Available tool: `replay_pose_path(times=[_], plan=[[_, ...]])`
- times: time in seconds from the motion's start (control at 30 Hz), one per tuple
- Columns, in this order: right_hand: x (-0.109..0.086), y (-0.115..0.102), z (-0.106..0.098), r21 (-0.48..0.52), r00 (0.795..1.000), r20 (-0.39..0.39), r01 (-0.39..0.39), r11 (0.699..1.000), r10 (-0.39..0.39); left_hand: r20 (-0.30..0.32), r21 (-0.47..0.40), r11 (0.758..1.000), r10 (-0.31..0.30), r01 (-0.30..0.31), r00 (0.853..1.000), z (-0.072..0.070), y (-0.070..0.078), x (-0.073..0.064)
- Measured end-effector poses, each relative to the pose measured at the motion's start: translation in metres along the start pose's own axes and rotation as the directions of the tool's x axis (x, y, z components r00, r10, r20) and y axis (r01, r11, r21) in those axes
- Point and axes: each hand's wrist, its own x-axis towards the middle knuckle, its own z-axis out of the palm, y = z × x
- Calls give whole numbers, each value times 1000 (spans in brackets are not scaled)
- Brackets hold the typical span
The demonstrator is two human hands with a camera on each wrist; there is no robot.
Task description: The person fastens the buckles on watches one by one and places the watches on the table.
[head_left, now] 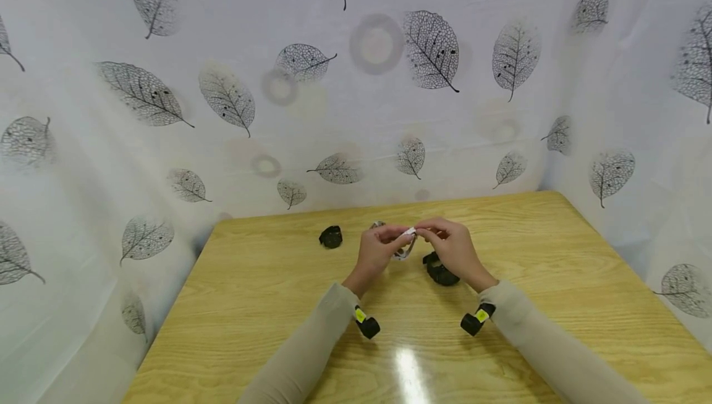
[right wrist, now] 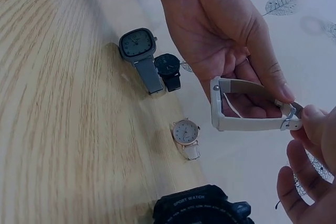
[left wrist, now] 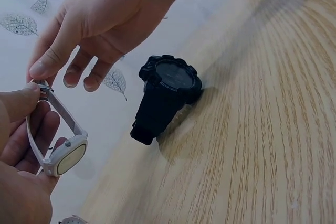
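A white wristwatch with a squarish case [left wrist: 71, 156] is held up between both hands, its strap closed into a loop. My left hand [head_left: 377, 251] grips the strap [right wrist: 252, 124], with the thumb near the buckle [right wrist: 287, 118] and the other fingers behind the loop. Thumb and forefinger of my right hand [head_left: 453, 249] pinch the strap's end right at the buckle, while its other fingers hang loosely curled. Below the right hand a bulky black sport watch [head_left: 442, 273] stands on the table.
A grey square-faced watch [right wrist: 137, 45] and a small black round watch [right wrist: 167, 65] stand together left of the hands. Nearer lies a round white-dial watch [right wrist: 186, 132] with a pale strap. The wooden table [head_left: 267, 305] ends at a leaf-print curtain [head_left: 345, 120].
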Motion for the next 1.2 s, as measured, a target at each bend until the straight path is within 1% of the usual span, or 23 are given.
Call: replay_pose_path(times=[0.13, 0.23, 0.33, 0.4, 0.53, 0.63, 0.77, 0.9, 1.03, 1.2], plan=[[2, 0, 2, -41, 997, -18, 74, 996, -75, 4, -2, 1000, 2, -2, 1000, 1, 2, -1], [3, -2, 3, -77, 990, -17, 136, 988, -137, 9, 17, 1000, 12, -12, 1000, 1, 3, -2], [3, -4, 4, -101, 983, -21, 177, 979, -180, 7, 37, 999, 17, -17, 1000, 2, 4, -2], [3, -5, 5, -103, 983, -36, 177, 979, -181, 8, 30, 999, 19, -19, 1000, 3, 4, -1], [2, -4, 5, -73, 989, -62, 131, 989, -136, 13, -1, 1000, 28, -28, 1000, 3, 4, 0], [0, -1, 6, -50, 991, -66, 111, 993, -114, 13, -13, 999, 30, -30, 999, 2, 3, 1], [-1, 1, 7, -33, 990, -73, 118, 992, -120, 14, -17, 999, 33, -32, 999, 2, 3, 1], [-2, 2, 10, -6, 988, -99, 117, 993, -117, 15, -8, 999, 38, -38, 999, 3, 5, 1], [-1, 1, 11, 2, 983, -123, 134, 991, -133, 10, -4, 999, 35, -35, 999, 4, 7, 0], [1, 1, 10, -32, 974, -115, 194, 981, -196, 19, -15, 1000, 17, -17, 1000, 4, 6, 0]])
